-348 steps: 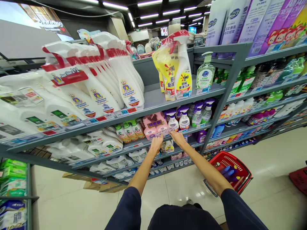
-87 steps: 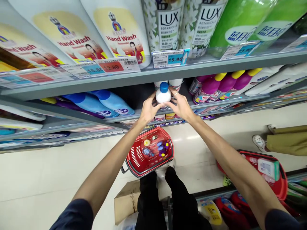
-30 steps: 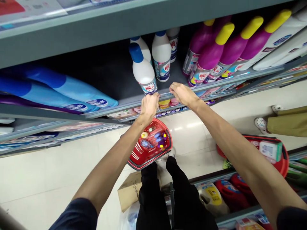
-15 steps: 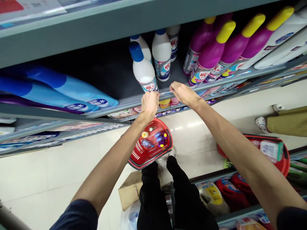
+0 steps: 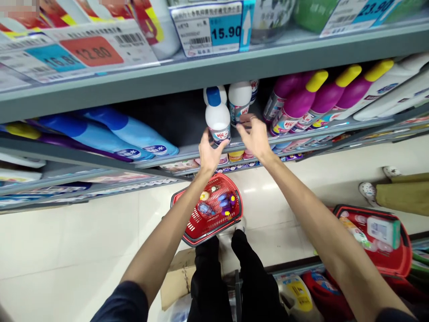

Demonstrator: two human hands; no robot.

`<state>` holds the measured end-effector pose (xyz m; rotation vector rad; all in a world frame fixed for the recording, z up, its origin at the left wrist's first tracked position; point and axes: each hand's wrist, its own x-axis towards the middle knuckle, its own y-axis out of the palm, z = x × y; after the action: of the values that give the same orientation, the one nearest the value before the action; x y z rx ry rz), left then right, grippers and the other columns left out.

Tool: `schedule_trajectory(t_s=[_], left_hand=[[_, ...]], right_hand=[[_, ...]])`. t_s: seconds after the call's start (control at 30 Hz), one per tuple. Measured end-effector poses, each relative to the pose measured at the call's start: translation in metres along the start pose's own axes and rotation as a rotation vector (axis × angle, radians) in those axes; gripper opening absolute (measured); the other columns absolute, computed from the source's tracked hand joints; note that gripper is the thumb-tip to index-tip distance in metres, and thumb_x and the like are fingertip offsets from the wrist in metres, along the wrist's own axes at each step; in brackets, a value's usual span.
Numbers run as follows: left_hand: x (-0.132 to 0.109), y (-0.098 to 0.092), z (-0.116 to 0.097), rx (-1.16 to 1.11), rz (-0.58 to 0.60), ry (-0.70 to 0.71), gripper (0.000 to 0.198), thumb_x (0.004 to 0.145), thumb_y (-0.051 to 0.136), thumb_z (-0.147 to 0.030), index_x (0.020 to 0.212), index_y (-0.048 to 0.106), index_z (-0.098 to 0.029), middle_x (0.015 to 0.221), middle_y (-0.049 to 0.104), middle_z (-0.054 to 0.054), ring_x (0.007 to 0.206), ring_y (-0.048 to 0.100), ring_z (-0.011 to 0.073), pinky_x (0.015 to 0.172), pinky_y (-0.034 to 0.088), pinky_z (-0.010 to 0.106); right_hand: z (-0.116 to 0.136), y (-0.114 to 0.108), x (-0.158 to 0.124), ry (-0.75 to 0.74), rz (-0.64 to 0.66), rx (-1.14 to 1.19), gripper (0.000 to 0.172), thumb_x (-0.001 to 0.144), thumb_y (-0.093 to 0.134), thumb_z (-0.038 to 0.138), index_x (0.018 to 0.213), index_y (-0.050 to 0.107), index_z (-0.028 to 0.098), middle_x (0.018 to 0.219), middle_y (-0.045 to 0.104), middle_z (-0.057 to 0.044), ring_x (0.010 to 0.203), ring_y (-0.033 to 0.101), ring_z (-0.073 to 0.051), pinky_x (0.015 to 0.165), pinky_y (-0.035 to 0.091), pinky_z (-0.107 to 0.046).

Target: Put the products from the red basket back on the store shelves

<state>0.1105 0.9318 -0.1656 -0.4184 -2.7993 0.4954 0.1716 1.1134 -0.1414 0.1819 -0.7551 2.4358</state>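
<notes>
A white bottle with a blue cap stands at the shelf's front edge. My left hand is around its lower part, thumb across the front by the label and fingers on the left side. My right hand is open, thumb and fingers apart, in front of a second white bottle; whether the fingertips touch it I cannot tell. Behind the first bottle, another white one is partly hidden. To the right lean purple bottles with yellow caps.
Light blue bottles lean on the shelf's left. Overhead juts an upper shelf edge with price tags. A red basket holding several items sits on the floor by my feet. Another red basket and a person's legs are at right.
My left hand has gone from closed fingers to spread around the white bottle's lower part. The right hand has opened by the second bottle. The view has shifted, showing more upper shelf.
</notes>
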Motion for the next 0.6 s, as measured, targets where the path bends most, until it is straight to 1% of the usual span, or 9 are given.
schedule_trajectory(t_s=[0.1, 0.17, 0.3, 0.37, 0.43, 0.5, 0.53, 0.57, 0.6], left_hand=[[0.007, 0.003, 0.008, -0.066, 0.038, 0.006, 0.068, 0.086, 0.077, -0.044, 0.141, 0.050, -0.013, 0.133, 0.065, 0.017, 0.118, 0.067, 0.0246, 0.100, 0.057, 0.037], [0.006, 0.002, 0.011, -0.091, 0.042, 0.028, 0.065, 0.088, 0.075, -0.047, 0.139, 0.052, -0.012, 0.130, 0.067, 0.017, 0.115, 0.068, 0.0240, 0.099, 0.058, 0.035], [0.010, -0.001, 0.012, -0.084, 0.084, 0.038, 0.066, 0.089, 0.074, -0.046, 0.140, 0.053, -0.012, 0.130, 0.068, 0.017, 0.116, 0.068, 0.0249, 0.099, 0.058, 0.035], [0.014, -0.003, 0.011, -0.085, 0.122, 0.032, 0.069, 0.087, 0.076, -0.046, 0.142, 0.051, -0.012, 0.130, 0.068, 0.017, 0.118, 0.068, 0.0263, 0.100, 0.058, 0.037], [0.013, -0.010, 0.008, -0.084, 0.164, 0.048, 0.077, 0.085, 0.078, -0.046, 0.147, 0.046, -0.012, 0.134, 0.066, 0.018, 0.125, 0.064, 0.0278, 0.105, 0.055, 0.038], [-0.001, -0.026, 0.009, -0.051, 0.171, 0.085, 0.079, 0.087, 0.076, -0.047, 0.151, 0.042, -0.016, 0.145, 0.058, 0.017, 0.135, 0.057, 0.0278, 0.112, 0.049, 0.040], [-0.015, -0.038, 0.011, -0.024, 0.159, 0.094, 0.075, 0.090, 0.073, -0.048, 0.151, 0.041, -0.019, 0.149, 0.055, 0.016, 0.137, 0.054, 0.0270, 0.114, 0.047, 0.040], [-0.035, -0.052, 0.015, 0.016, 0.141, 0.082, 0.068, 0.093, 0.068, -0.048, 0.150, 0.042, -0.021, 0.150, 0.054, 0.015, 0.138, 0.053, 0.0259, 0.115, 0.045, 0.041], [-0.061, -0.069, 0.021, 0.066, 0.132, 0.036, 0.059, 0.098, 0.060, -0.047, 0.149, 0.043, -0.022, 0.149, 0.055, 0.014, 0.136, 0.055, 0.0246, 0.115, 0.045, 0.041]], right_hand=[[0.008, 0.020, -0.012, -0.046, 0.145, 0.100, 0.051, 0.096, 0.060, 0.048, 0.135, 0.057, 0.014, 0.137, 0.064, -0.017, 0.124, 0.063, -0.028, 0.103, 0.058, -0.045], [0.010, 0.030, -0.022, -0.048, 0.197, 0.184, 0.061, 0.094, 0.063, 0.050, 0.141, 0.053, 0.013, 0.142, 0.061, -0.017, 0.131, 0.060, -0.028, 0.106, 0.056, -0.045], [0.010, 0.040, -0.026, -0.016, 0.164, 0.277, 0.069, 0.093, 0.062, 0.060, 0.144, 0.052, 0.016, 0.137, 0.065, -0.015, 0.127, 0.063, -0.027, 0.102, 0.059, -0.042], [0.013, 0.038, -0.024, -0.018, 0.170, 0.254, 0.071, 0.091, 0.063, 0.063, 0.145, 0.051, 0.017, 0.139, 0.064, -0.014, 0.128, 0.062, -0.028, 0.103, 0.059, -0.043], [0.020, 0.032, -0.028, -0.040, 0.159, 0.200, 0.072, 0.091, 0.064, 0.062, 0.148, 0.049, 0.020, 0.143, 0.061, -0.014, 0.132, 0.059, -0.030, 0.107, 0.055, -0.047], [0.026, 0.025, -0.048, -0.042, 0.075, 0.149, 0.067, 0.095, 0.060, 0.058, 0.151, 0.045, 0.023, 0.147, 0.057, -0.013, 0.137, 0.054, -0.031, 0.112, 0.050, -0.050], [0.027, 0.022, -0.066, -0.019, 0.012, 0.136, 0.063, 0.098, 0.056, 0.055, 0.152, 0.042, 0.025, 0.148, 0.056, -0.012, 0.138, 0.053, -0.030, 0.114, 0.047, -0.050], [0.026, 0.021, -0.089, 0.028, -0.045, 0.129, 0.058, 0.102, 0.050, 0.052, 0.152, 0.040, 0.026, 0.149, 0.055, -0.012, 0.138, 0.053, -0.028, 0.115, 0.046, -0.049], [0.023, 0.022, -0.117, 0.099, -0.073, 0.122, 0.052, 0.105, 0.044, 0.047, 0.153, 0.037, 0.027, 0.149, 0.054, -0.011, 0.137, 0.054, -0.026, 0.114, 0.047, -0.048]])
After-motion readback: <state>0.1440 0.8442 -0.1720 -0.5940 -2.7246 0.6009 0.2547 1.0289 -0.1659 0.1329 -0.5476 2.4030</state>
